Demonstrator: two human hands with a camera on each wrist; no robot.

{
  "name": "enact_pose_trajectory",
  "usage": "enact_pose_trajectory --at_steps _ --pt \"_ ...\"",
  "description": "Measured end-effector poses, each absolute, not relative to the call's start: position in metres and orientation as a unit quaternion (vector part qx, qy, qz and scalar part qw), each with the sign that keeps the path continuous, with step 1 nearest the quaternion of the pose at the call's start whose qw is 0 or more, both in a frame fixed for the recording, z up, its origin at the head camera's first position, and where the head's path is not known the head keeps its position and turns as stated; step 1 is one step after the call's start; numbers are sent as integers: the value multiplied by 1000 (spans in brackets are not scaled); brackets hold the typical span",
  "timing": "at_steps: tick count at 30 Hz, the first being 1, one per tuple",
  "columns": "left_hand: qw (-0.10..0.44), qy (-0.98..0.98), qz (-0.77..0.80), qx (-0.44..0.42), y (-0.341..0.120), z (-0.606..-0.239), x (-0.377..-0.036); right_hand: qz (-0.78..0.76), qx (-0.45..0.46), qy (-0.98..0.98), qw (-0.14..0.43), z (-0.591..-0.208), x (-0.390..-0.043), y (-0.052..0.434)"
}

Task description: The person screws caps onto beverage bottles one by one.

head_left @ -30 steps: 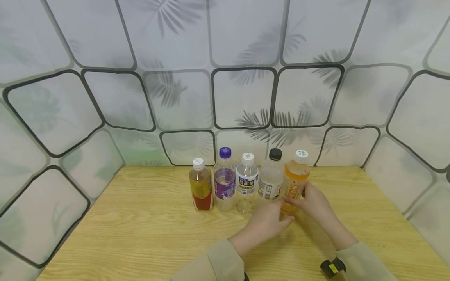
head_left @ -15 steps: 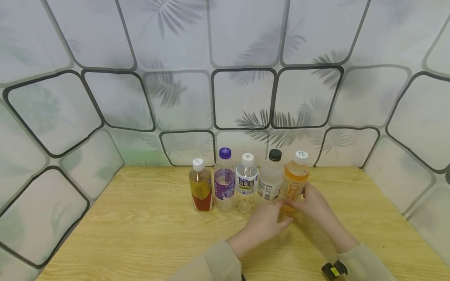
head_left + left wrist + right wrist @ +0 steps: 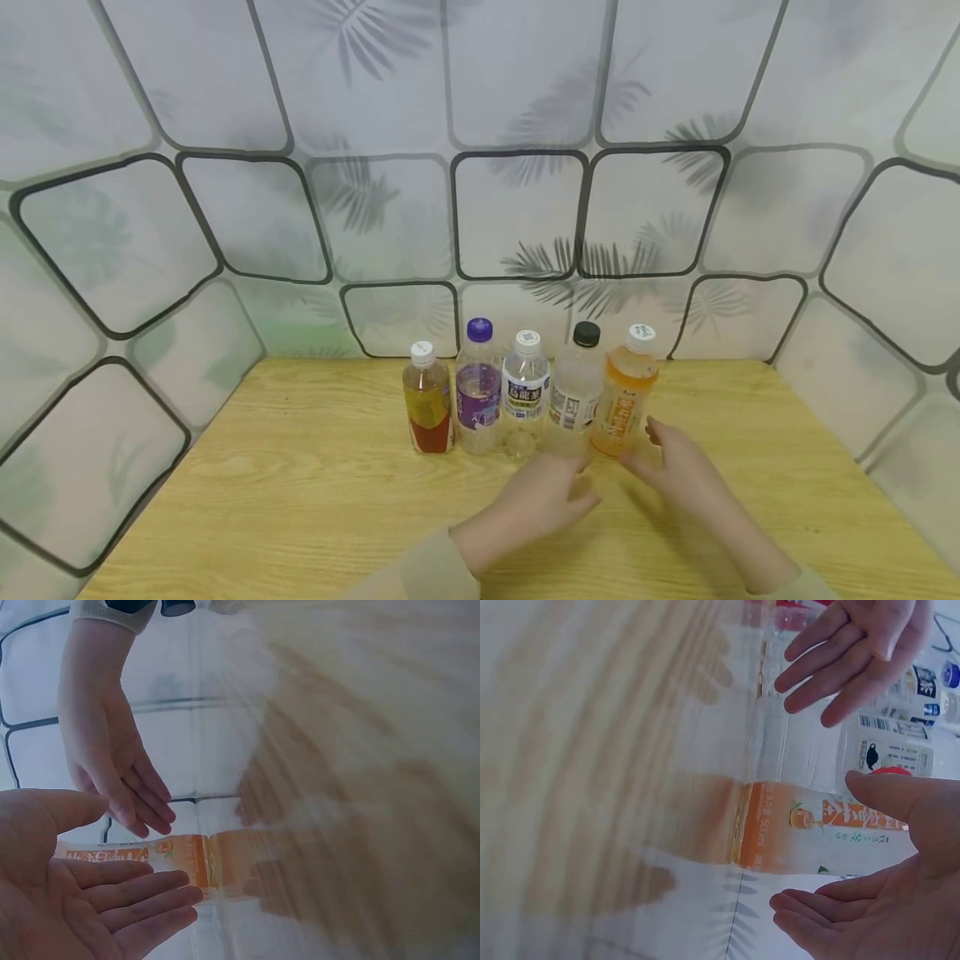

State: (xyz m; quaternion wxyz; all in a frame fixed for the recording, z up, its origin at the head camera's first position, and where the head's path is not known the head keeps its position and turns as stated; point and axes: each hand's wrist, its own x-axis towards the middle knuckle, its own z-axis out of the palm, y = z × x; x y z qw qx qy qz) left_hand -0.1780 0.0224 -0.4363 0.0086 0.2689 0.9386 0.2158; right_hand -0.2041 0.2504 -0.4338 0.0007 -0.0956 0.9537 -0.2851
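Wooden table (image 3: 300, 500): both hands, left hand (image 3: 543, 498) and right hand (image 3: 678, 471), now spread, released orange bottle (image 3: 624, 404).

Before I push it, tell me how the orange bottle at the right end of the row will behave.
The orange bottle is tall and narrow, so a push near its white cap would probably tip it. It looks nearly full, so likely heavy for its size. It stands close beside the black-capped bottle, which it could knock.
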Motion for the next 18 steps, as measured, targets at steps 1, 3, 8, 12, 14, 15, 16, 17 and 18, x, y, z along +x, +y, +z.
enact_pose_trajectory --at_steps 1,3,8,12,14,15,16,17,18 --pt "11 940 212 268 20 -437 -176 -283 -95 954 4 -434 -201 250" --pt "15 942 202 266 14 -438 -172 -279 -95 955 11 -435 -195 249" --pt "32 949 172 261 -7 -439 -165 -272 -115 955 17 -436 -182 244" --pt "45 955 147 254 -29 -438 -160 -257 -134 957 9 -436 -173 243" --pt "46 957 139 252 -42 -437 -158 -249 -135 959 13 -436 -170 243" --pt "45 958 135 250 -48 -436 -157 -245 -133 960 17 -436 -169 244" --pt "45 959 135 247 -55 -435 -156 -240 -131 962 20 -436 -168 245" --pt "45 959 135 244 -61 -434 -156 -237 -129 963 23 -436 -168 246" --pt "42 960 135 241 -68 -433 -155 -234 -127 964 26 -437 -168 247"
